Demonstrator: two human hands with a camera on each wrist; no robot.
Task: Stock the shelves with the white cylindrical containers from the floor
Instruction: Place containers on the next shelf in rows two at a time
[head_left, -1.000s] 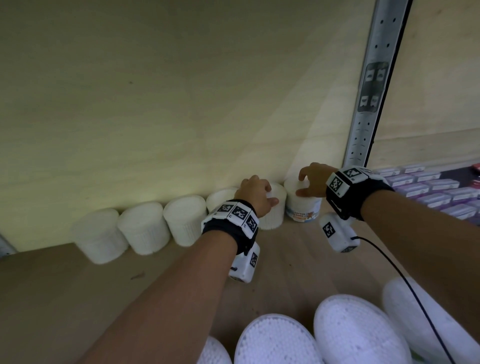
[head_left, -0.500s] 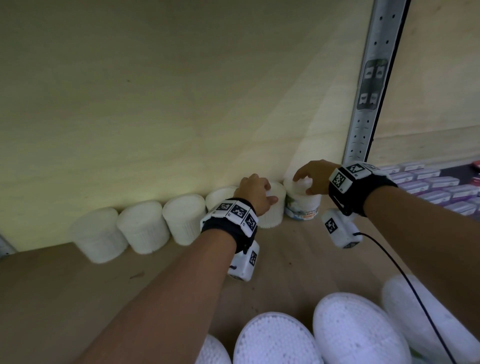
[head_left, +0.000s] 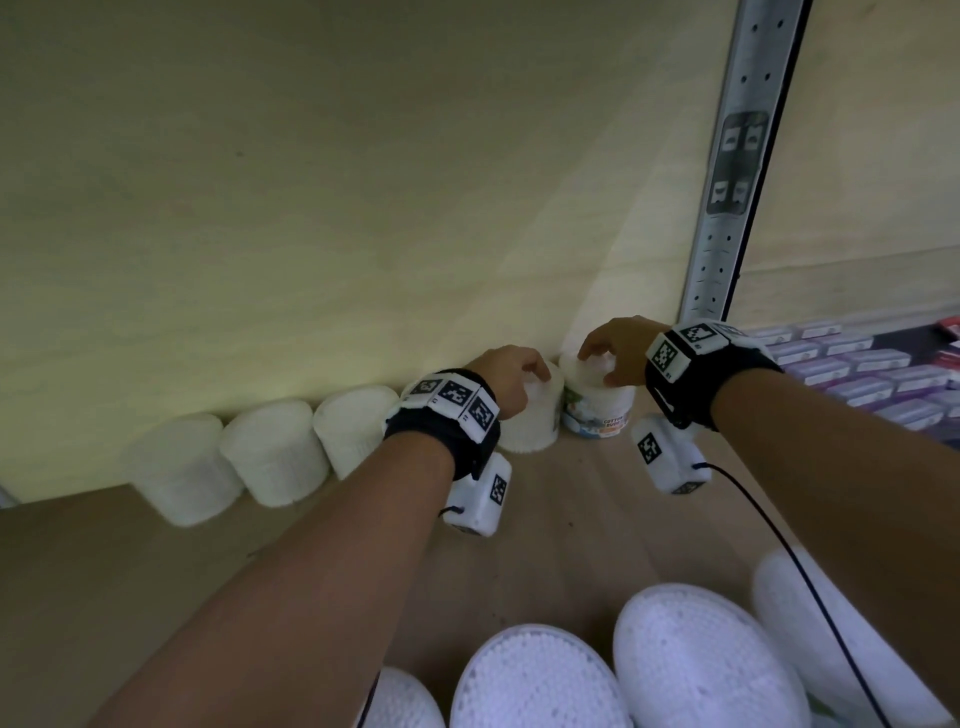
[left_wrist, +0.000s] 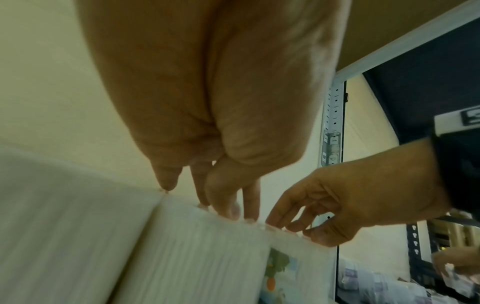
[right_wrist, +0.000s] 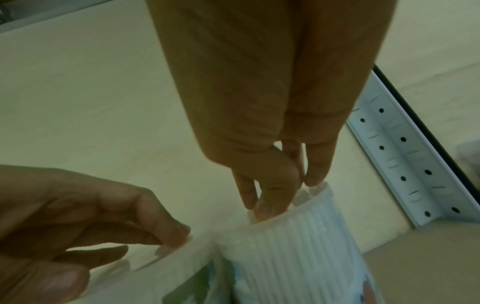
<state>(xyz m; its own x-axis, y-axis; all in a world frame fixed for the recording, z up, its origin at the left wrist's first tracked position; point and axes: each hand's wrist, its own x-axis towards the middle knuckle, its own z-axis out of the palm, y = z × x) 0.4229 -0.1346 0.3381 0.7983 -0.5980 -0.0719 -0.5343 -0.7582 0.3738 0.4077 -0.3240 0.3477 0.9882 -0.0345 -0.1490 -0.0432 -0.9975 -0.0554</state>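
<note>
Both hands have eased up since a second ago: the left hand (head_left: 511, 376) now only rests curled fingertips on the rim of its tub (head_left: 532, 415), and the right hand (head_left: 615, 349) has slid along the top of the labelled tub (head_left: 597, 405), fingertips touching its lid, neither clamped round anything. I judge both tubs are now set down at the right end of the row (head_left: 270, 452) against the back of the shelf (head_left: 156, 561), forearms stretched forward, wrists bent down
</note>
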